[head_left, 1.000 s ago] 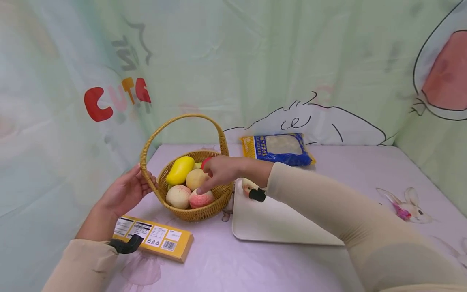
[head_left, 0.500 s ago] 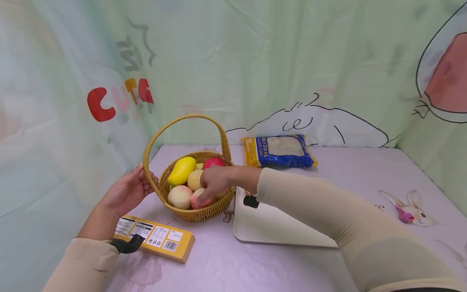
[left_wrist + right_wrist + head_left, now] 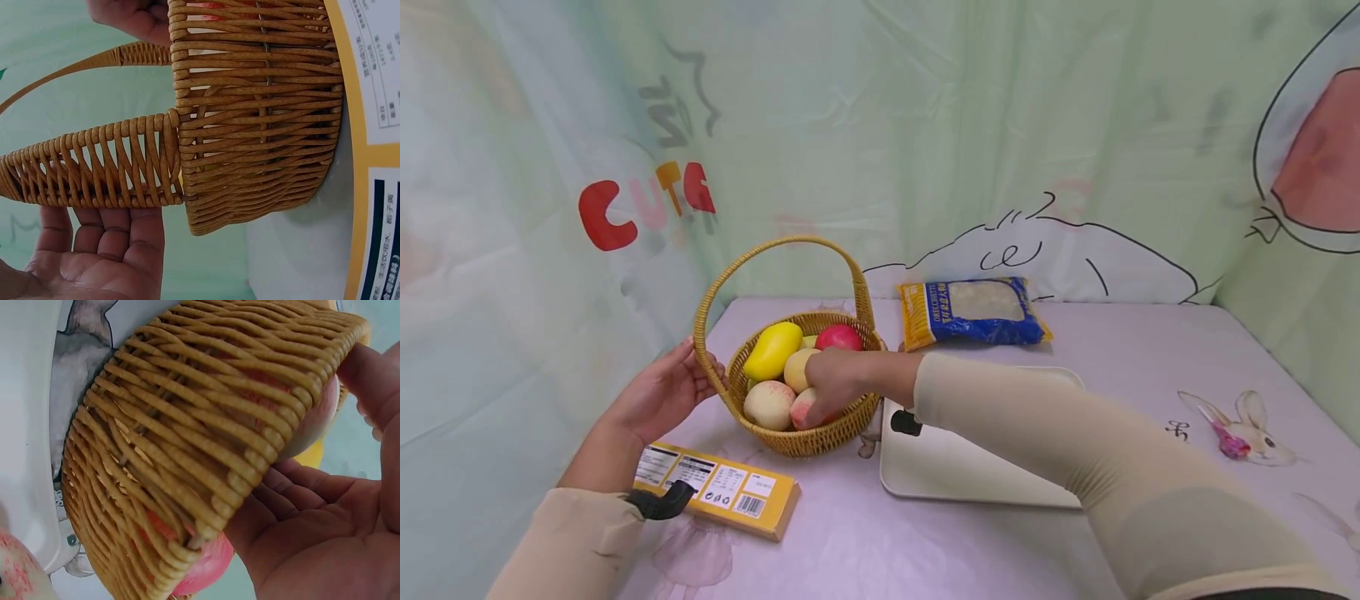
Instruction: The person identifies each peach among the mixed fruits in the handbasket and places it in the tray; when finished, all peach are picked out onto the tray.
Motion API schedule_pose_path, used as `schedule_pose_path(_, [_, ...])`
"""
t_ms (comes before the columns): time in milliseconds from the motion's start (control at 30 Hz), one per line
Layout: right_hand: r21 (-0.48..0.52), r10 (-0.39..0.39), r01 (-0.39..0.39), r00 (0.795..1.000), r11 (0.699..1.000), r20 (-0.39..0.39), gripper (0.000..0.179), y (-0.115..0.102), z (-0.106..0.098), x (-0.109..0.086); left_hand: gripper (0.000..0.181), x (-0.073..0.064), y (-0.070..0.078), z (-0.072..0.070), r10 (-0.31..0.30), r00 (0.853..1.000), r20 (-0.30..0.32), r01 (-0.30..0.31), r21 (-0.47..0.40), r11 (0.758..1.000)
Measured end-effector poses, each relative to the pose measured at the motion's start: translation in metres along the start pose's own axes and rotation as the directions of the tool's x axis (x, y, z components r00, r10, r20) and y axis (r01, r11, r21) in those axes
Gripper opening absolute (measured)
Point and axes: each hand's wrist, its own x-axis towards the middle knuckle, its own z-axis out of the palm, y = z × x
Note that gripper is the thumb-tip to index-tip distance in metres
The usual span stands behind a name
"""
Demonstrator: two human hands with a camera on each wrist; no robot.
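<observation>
"What's the left hand [image 3: 658,396] for, out there?"

"Its fingers lie against the nearest foot of the handle [image 3: 700,333], probably to steady the basket [image 3: 808,443]. The fingertips are hidden, so I can't tell if they grip."

"And the right hand [image 3: 838,377]?"

"It's over the rim, gripping the pink peach [image 3: 802,408] as far as I can judge, thumb to one side, fingers to the other. That peach is inside the basket, between the two hands."

"Why straddle it?"

"Likely because fruit crowds it: the pale peach [image 3: 769,405] sits beside it, toward the left hand."

"And the tray [image 3: 955,475]?"

"Partly under the right forearm, just beside the basket, perhaps to be handy. The yellow box [image 3: 775,512] lies by the left wrist, seemingly out of the way."
</observation>
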Motion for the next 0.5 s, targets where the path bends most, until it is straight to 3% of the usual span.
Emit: schedule_pose_path(500, [0.009, -0.046, 0.046, 0.998, 0.999, -0.048, 0.031, 0.0046, -0.0006, -0.0020, 0.045, 0.0001, -0.0008, -0.0016, 0.004, 1.000, 0.005, -0.004, -0.025, 1.000])
